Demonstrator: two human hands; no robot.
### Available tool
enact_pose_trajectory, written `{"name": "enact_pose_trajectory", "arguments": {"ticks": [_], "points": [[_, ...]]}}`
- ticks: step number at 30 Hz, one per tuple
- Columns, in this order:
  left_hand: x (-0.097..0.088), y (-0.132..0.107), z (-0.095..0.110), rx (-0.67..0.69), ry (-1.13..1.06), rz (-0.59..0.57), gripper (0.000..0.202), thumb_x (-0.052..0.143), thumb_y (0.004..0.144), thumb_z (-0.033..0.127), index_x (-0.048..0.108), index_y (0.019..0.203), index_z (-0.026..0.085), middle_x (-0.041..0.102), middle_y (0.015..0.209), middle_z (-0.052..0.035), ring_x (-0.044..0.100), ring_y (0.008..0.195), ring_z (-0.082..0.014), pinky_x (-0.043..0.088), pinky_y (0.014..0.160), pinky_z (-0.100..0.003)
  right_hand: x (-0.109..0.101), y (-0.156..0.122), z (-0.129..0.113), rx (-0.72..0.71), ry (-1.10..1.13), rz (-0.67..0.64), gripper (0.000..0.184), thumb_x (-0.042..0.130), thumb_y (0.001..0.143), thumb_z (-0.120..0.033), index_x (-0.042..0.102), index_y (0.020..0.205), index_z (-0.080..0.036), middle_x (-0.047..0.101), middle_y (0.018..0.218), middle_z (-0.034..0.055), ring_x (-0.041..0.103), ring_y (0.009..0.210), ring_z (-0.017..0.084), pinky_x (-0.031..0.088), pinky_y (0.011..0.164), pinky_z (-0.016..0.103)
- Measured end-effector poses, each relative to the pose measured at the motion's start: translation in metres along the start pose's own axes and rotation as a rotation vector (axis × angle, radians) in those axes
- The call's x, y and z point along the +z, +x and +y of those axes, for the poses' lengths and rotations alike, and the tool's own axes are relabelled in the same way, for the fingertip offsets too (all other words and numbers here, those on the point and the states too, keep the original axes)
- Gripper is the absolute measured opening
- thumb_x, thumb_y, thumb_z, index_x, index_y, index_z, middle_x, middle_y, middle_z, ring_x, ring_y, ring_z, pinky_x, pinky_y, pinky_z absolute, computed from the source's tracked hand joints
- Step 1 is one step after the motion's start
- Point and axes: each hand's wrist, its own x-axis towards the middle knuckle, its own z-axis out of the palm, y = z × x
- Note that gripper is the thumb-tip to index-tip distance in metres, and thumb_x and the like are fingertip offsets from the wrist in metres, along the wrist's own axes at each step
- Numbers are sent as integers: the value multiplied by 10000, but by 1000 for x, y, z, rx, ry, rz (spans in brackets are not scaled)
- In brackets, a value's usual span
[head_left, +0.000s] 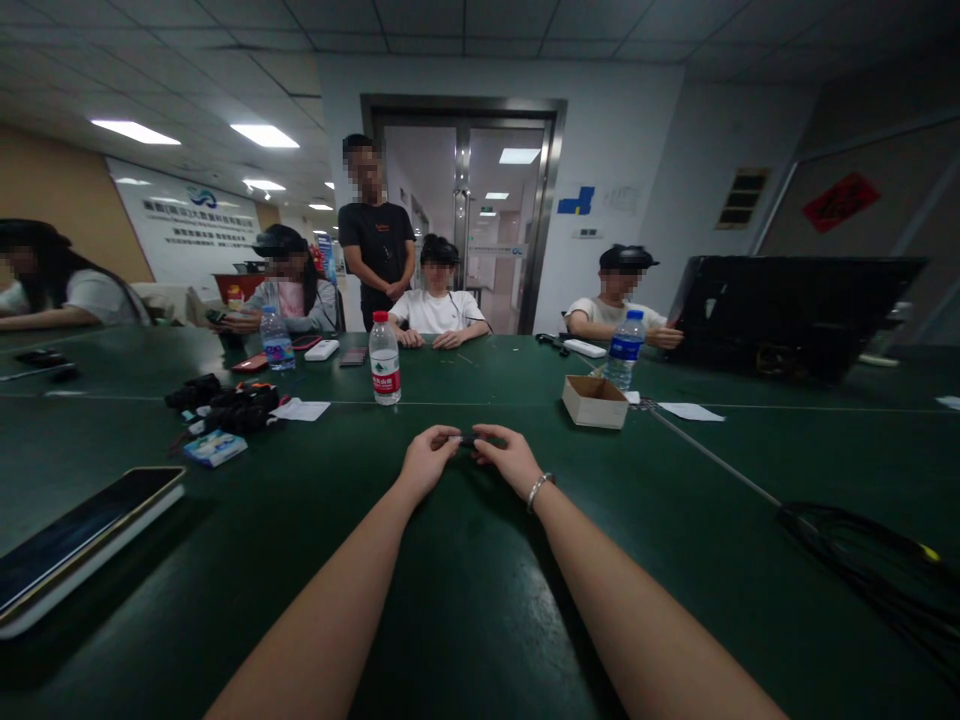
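Note:
Both my forearms reach forward over a dark green table (480,600). My left hand (429,458) and my right hand (508,457) meet at the table's middle, fingers curled and pinched on a small dark object (468,440) held between them just above the tabletop. What the object is cannot be made out. A silver bracelet (538,490) circles my right wrist. A water bottle with a red cap (385,358) stands upright behind my hands.
A small open cardboard box (595,401) sits to the right, another bottle (624,350) behind it. A phone on a white slab (71,545) lies at the left. Dark gear and cables (232,405) lie left, black cables (870,560) right. Several people sit across the table.

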Motion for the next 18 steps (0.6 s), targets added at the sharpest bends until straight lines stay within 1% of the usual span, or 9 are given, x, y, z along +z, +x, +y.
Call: {"name": "enact_pose_trajectory", "arguments": {"ticks": [3,7,13,18], "points": [[0,0,-1,6,-7,12,210,635,725,249,631,913,154,634,893,-86,602,793,-173,492,746,-306,-1,1,1,22,32,16,352,687,655,-204,625,993,-129,605,888,59,624,648,141,534,575,246],[0,1,-2,-3,-12,26,209,635,722,252,625,900,142,632,873,-88,601,772,-166,492,733,-299,-1,1,2,12,55,6,344,707,639,-232,642,960,-125,617,875,62,628,668,151,535,605,261],[1,0,0,-23,-22,12,217,643,707,278,636,868,133,641,796,-73,593,726,-158,481,692,-282,-3,0,1,-7,80,-3,381,736,603,-261,655,955,-139,610,861,47,626,671,149,533,640,277],[1,2,-2,-46,-31,19,260,654,696,322,643,856,117,634,716,-65,578,655,-143,461,629,-255,-4,0,1,-6,111,-19,397,744,590,-271,656,955,-141,616,867,50,629,684,155,531,663,284]]}}
